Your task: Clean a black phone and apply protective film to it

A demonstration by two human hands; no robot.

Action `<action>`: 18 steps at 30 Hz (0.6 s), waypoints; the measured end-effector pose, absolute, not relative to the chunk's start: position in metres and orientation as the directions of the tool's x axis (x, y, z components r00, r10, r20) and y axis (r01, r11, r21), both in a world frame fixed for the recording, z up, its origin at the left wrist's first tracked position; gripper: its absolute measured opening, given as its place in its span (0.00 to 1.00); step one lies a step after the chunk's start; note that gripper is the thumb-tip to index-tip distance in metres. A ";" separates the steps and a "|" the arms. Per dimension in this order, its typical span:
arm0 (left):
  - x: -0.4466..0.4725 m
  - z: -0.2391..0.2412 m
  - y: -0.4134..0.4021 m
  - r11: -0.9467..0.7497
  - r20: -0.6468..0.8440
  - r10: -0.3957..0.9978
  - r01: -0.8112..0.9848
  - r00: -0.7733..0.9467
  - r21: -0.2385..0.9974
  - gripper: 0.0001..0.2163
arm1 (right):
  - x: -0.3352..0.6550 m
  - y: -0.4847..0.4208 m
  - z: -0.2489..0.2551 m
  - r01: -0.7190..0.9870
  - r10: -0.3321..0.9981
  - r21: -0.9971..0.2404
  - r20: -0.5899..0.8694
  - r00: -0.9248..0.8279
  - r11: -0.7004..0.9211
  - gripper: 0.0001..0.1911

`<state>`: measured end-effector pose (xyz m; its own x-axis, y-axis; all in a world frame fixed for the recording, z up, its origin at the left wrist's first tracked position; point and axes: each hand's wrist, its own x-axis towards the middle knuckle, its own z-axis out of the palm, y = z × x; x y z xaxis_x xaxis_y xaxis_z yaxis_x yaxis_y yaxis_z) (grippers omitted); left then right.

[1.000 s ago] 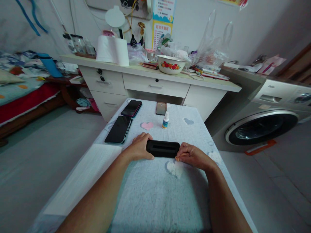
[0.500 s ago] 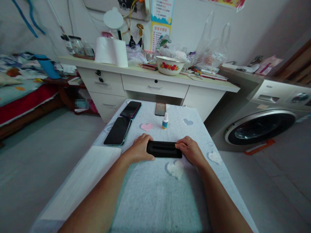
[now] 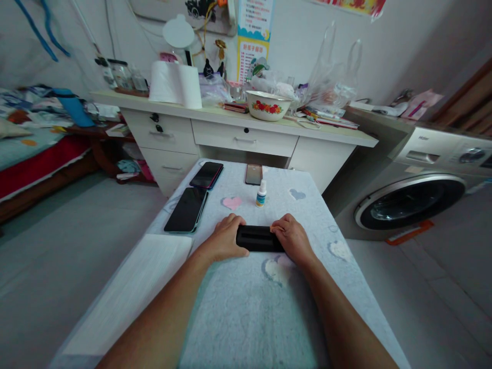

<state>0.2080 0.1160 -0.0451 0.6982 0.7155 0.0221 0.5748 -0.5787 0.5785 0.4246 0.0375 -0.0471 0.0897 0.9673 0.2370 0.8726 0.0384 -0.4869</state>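
Because both hands bear on the same glossy black oblong slab (image 3: 255, 238), which lies flat between them on the pale blue-grey cloth with heart patterns (image 3: 246, 318), the likeliest trouble is a skid: if the left hand (image 3: 227, 238) slackened, a sideways push from the right could drive the slab along the soft fabric and ruck it. That left hand is closed around the slab's left end, fingers at the far edge and thumb at the near one; its thumb might also smudge the shiny surface. The right hand (image 3: 291, 238) rests over the right end with its fingers folded together, apparently pinching a small orange scrap (image 3: 274, 229) whose material I cannot make out; grit trapped beneath it could scratch, and a loose pinch could let it slip away. Just beyond the slab, the small white bottle with a blue and yellow label (image 3: 261, 193) stands upright on a narrow base, so a far-reaching knuckle or a tug on the cloth might tip it. To the left, the black-screened phone with a pale edge (image 3: 187, 210) and, farther off, the dark phone with a pinkish rim (image 3: 206, 175) lie near the table's left side, where dragged fabric could carry them toward the floor. The brownish flat rectangle (image 3: 254, 174) at the far end seems less exposed.
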 end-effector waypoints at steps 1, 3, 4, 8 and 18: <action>0.208 -0.046 0.116 -0.581 0.025 0.715 0.574 0.698 0.577 0.26 | 0.423 0.038 -0.047 0.876 0.968 -0.480 0.237 0.083 0.043 0.09; 0.208 -0.047 0.116 -0.583 0.028 0.717 0.576 0.697 0.573 0.26 | 0.422 0.038 -0.046 0.881 0.970 -0.471 0.231 0.080 0.039 0.09; 0.208 -0.048 0.116 -0.583 0.029 0.718 0.577 0.696 0.573 0.27 | 0.423 0.038 -0.045 0.884 0.970 -0.467 0.226 0.086 0.030 0.09; 0.208 -0.050 0.116 -0.583 0.035 0.717 0.571 0.697 0.578 0.27 | 0.436 0.036 -0.047 0.889 0.968 -0.457 0.211 0.133 -0.023 0.09; 0.201 -0.047 0.117 -0.543 -0.014 0.701 0.546 0.713 0.638 0.29 | 0.453 0.034 -0.051 0.887 0.946 -0.456 0.245 0.212 -0.080 0.09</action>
<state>0.2011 0.1166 -0.0469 0.7127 0.7013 -0.0139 0.5464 -0.5426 0.6380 0.4530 0.0338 -0.0512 0.2115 0.9461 0.2453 0.8866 -0.0801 -0.4555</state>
